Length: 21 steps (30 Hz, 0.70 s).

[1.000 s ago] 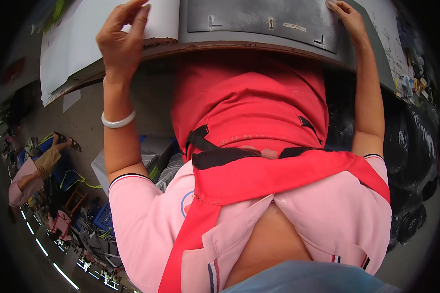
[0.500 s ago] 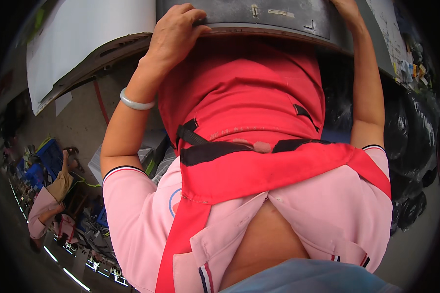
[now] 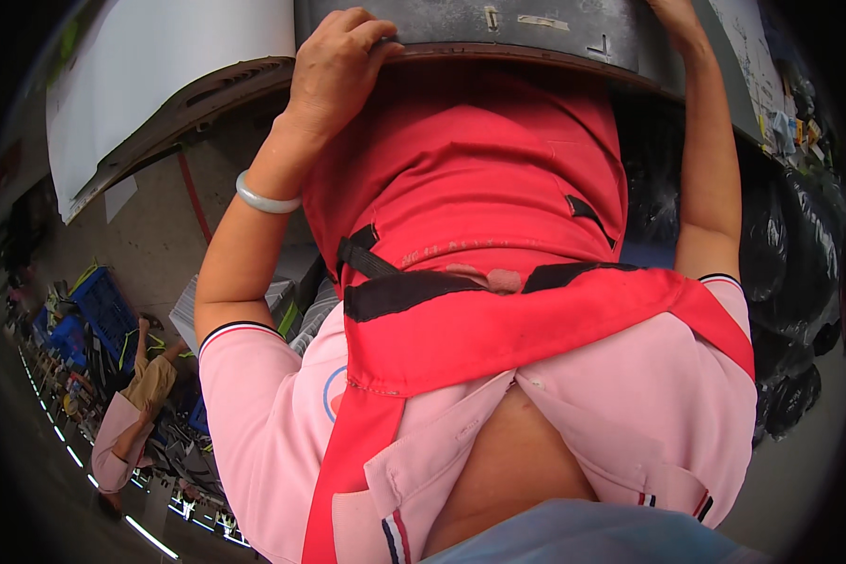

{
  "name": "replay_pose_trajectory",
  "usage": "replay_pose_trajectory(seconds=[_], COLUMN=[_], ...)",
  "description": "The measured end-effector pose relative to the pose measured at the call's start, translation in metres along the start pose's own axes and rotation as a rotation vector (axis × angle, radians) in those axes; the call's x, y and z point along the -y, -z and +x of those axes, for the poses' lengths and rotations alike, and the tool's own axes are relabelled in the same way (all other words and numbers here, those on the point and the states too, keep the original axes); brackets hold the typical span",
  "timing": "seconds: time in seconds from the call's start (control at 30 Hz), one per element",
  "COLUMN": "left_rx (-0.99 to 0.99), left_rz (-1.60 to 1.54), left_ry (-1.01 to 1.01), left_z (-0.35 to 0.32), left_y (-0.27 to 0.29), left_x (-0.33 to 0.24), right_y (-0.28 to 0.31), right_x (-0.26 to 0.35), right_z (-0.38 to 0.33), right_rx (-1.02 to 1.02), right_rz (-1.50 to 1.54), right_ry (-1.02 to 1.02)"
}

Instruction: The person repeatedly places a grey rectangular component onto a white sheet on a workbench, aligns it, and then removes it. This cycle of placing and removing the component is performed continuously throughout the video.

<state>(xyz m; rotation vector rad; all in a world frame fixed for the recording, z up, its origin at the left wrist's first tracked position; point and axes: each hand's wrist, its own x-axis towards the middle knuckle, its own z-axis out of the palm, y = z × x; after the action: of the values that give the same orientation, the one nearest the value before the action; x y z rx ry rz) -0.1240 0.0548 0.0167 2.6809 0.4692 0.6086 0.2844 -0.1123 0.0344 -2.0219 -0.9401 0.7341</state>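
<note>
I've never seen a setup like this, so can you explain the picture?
No machine here: a person works bare-handed. A wide fisheye camera on their head looks down, so straight edges bend and their red apron fills the middle. At the top, a table carries a dark grey board, with a white sheet to its left. The left hand is at the board's front edge; whether it grips, I can't tell. The right hand is cut off by the picture's top edge, so anything it holds is hidden.
</note>
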Motion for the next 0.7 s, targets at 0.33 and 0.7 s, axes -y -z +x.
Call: replay_pose_trajectory(seconds=[0.33,0.7], left_rx=[0.007,-0.002], left_rz=[-0.025,-0.047], left_ry=[-0.026,-0.025], left_z=[0.0,0.0], left_y=[0.0,0.0], left_x=[0.002,0.002], right_y=[-0.007,-0.011], right_x=[0.006,-0.002], right_z=[-0.005,-0.008], right_rx=[-0.108,-0.175], right_rz=[-0.196,-0.25], right_ry=[0.016,0.059])
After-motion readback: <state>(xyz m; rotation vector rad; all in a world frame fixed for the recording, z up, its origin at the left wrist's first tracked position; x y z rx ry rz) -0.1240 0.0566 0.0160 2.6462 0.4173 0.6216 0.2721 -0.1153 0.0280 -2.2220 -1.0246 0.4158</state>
